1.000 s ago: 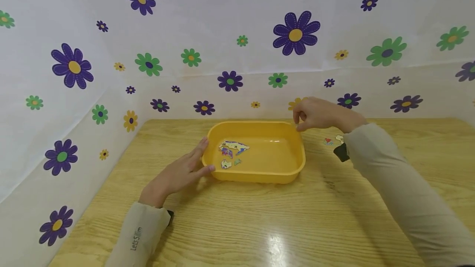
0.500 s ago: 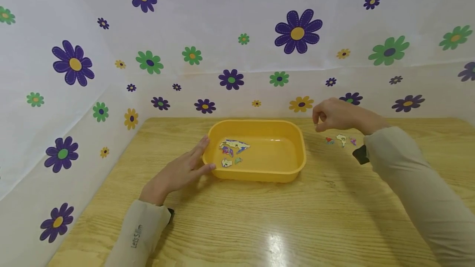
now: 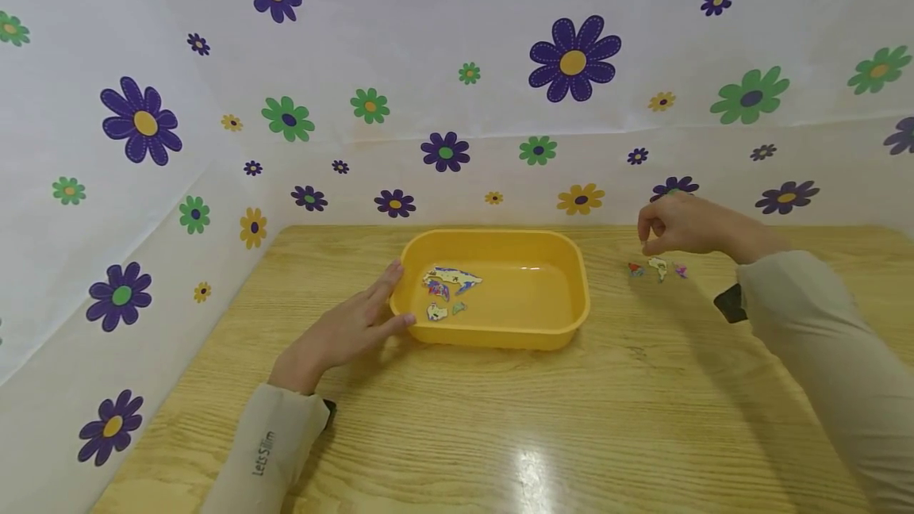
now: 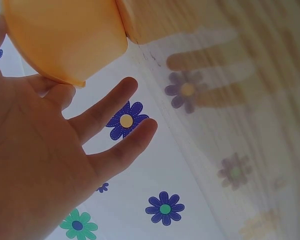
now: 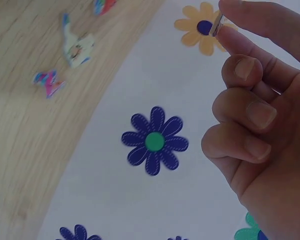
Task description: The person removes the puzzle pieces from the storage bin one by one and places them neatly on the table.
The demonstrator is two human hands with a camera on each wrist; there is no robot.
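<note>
My left hand point(image 3: 346, 338) rests at the left end of a yellow plastic tray point(image 3: 500, 331). Its thumb and fingers touch the rim, spread apart; in the left wrist view two fingers stretch out past the tray point(image 4: 65, 40). My right hand point(image 3: 689, 224), raised over the table to the right, pinches a small thin puzzle piece point(image 5: 217, 24) between thumb and index finger. It is seen edge-on, so its picture is hidden. Below that hand lie a red and blue piece point(image 3: 635, 269), a cream piece point(image 3: 658, 268) and a pink-purple piece point(image 3: 681, 270).
Inside the tray's left half are several printed pieces, among them a long cream and blue one point(image 3: 453, 277) and a small green one point(image 3: 459, 308). The wooden table point(image 3: 443, 435) ends at a white cloth point(image 3: 343, 46) with flowers at the back and left.
My right hand has moved right, from beside the tray's far right corner to above the loose pieces, uncovering the cream and pink-purple ones. My left hand and the tray have stayed put.
</note>
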